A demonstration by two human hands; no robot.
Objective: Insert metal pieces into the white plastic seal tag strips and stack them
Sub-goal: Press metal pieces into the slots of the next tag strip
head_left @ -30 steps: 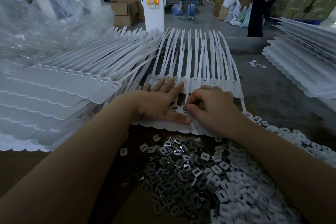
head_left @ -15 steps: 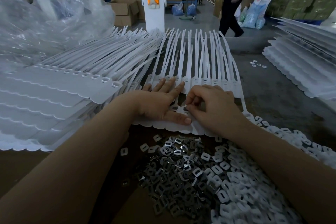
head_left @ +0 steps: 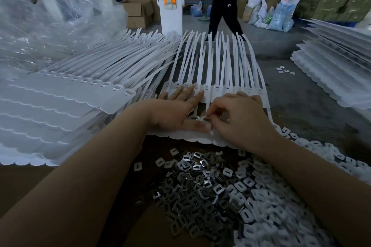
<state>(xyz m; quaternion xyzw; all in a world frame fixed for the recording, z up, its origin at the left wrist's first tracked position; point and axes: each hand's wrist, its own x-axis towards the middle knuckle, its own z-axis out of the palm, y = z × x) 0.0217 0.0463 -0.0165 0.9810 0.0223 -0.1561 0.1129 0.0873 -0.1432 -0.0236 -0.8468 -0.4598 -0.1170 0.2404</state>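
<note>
Insertion is the step in hand: the left hand [head_left: 176, 112] lies flat, fingers straight, pinning the strip [head_left: 200, 138] at the worktop's [head_left: 313, 110] middle, while the right hand [head_left: 239, 118] pinches a metal piece [head_left: 206, 118] at a slot. Next, judging by this, it needs pressing home, then another from the loose pile [head_left: 192, 186]. No containers show; finished stacks [head_left: 60, 110] lie left.

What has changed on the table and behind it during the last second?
The person in dark clothes behind the table walked toward the left. Both hands stayed put: the left hand flat on the seal tag strip, the right hand pinching a metal piece at it.
</note>
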